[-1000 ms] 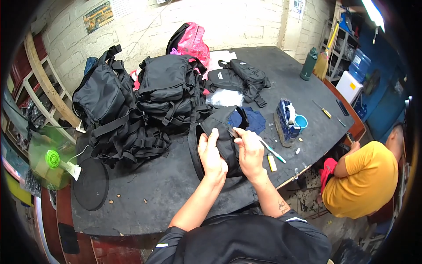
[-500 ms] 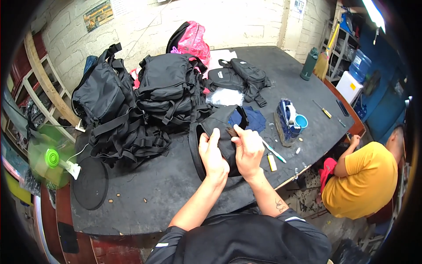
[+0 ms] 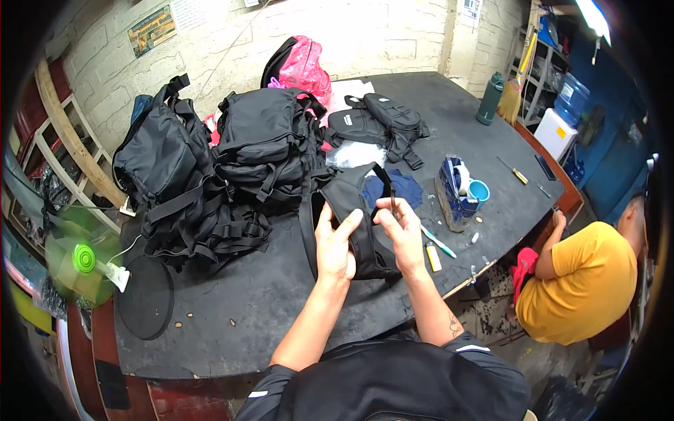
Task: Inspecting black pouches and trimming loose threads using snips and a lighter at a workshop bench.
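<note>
In front of me a small black bag (image 3: 363, 242) stands on the dark table, its side openings facing up and outward. My left hand (image 3: 337, 245) grips the bag's left edge, thumb on the outer face and fingers tucked partly inside. At its right edge my right hand (image 3: 401, 235) is closed on a narrow dark object, held upright between thumb and fingers; its kind is too small to tell. Behind the bag lies a dark blue cloth (image 3: 409, 189). A toothbrush (image 3: 439, 242) and a yellow tube-like item (image 3: 433, 257) lie right of my right hand.
Black backpacks (image 3: 256, 130) crowd the table's left and back, with smaller black bags (image 3: 379, 123) beyond. A blue holder (image 3: 453, 196), turquoise cup (image 3: 479, 191), screwdriver (image 3: 516, 172) and green bottle (image 3: 490, 102) stand or lie right. A fan (image 3: 84, 258) spins left; a person in yellow (image 3: 579, 284) crouches right.
My hands have drawn slightly apart, the left thumb tilting right over the bag. The right hand has turned, bringing the dark object upright. The bag's top now shows more.
</note>
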A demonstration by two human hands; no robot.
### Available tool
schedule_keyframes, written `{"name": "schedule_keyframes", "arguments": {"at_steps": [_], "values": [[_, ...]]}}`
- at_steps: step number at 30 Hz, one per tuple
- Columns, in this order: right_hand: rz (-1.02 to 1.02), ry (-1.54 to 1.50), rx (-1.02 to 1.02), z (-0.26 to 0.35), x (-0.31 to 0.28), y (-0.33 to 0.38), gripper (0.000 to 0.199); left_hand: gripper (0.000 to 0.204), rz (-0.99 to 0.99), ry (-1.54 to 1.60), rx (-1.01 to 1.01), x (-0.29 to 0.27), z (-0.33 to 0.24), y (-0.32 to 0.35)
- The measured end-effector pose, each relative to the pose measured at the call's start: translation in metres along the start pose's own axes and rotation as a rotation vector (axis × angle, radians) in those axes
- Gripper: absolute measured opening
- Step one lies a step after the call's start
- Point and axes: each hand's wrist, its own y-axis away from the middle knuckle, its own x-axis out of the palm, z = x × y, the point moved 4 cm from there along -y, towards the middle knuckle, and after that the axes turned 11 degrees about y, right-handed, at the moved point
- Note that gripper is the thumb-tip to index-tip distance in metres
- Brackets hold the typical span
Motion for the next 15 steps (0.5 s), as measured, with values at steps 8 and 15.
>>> {"name": "schedule_keyframes", "arguments": {"at_steps": [8,15], "values": [[-0.073,0.516,-0.336,0.007,0.002,0.002,0.006,0.052,0.02,-0.11,0.039,-0.005,0.012,0.001],[-0.039,0.192,-0.101,-0.01,-0.02,-0.019,0.021,0.058,-0.015,-0.025,0.07,-0.006,0.004,-0.002]]}}
